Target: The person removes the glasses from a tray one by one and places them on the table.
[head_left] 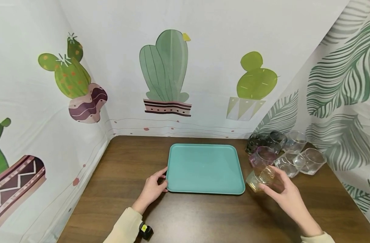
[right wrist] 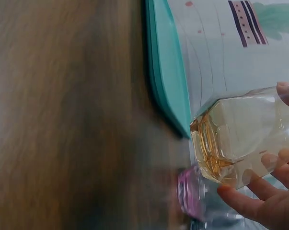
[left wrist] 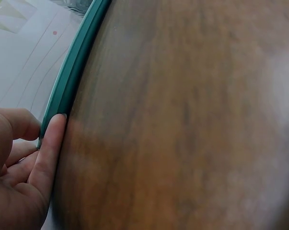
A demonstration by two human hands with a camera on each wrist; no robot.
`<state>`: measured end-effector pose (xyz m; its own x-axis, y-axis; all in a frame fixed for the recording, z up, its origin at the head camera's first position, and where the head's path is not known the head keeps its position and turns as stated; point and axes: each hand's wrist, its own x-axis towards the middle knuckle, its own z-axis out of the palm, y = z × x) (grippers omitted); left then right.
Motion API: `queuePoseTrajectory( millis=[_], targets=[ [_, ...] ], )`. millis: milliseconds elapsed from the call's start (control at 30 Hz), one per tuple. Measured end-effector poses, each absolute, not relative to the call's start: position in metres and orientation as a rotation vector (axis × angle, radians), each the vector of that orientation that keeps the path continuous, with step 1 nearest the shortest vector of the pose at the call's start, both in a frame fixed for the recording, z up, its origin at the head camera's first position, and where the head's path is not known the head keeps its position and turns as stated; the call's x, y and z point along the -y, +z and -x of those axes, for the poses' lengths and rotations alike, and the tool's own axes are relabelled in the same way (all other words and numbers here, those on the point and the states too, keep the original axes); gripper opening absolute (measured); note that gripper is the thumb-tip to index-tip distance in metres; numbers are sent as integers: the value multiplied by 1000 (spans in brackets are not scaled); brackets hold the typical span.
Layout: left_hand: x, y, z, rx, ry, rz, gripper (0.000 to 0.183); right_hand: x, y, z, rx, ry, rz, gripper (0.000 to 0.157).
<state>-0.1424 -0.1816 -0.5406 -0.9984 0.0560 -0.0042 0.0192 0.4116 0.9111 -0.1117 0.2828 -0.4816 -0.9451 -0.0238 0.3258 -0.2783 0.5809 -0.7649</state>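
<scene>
A turquoise tray [head_left: 203,168] lies flat on the wooden table. My left hand [head_left: 154,187] grips its left edge near the front corner; in the left wrist view the fingers [left wrist: 53,139] touch the rim [left wrist: 70,79]. Just off the tray's right front corner, my right hand [head_left: 283,192] holds a clear amber drinking glass [head_left: 255,180] tilted, its thick base toward the tray. The right wrist view shows fingertips [right wrist: 233,194] around the sides of this glass [right wrist: 216,143]. Behind it a purple-tinted glass [head_left: 263,155] stands on the table.
Clear glasses [head_left: 313,161] and dark glasses [head_left: 277,140] cluster at the back right of the wooden table [head_left: 197,216]. A cactus-print cloth [head_left: 209,84] hangs along the back, and a leaf-print cloth [head_left: 340,135] bounds the right side.
</scene>
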Motion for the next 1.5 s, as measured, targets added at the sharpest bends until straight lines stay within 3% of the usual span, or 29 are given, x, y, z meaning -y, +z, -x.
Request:
queuePoseTrajectory(
  millis=[700, 1500],
  targets=[
    [181, -542, 142, -2606, 1684, -57, 58, -322, -501, 113, 2591, 1305, -9, 71],
    [180, -540, 143, -2609, 1681, -40, 59, -325, -511, 120, 2554, 1383, -82, 69]
  ],
)
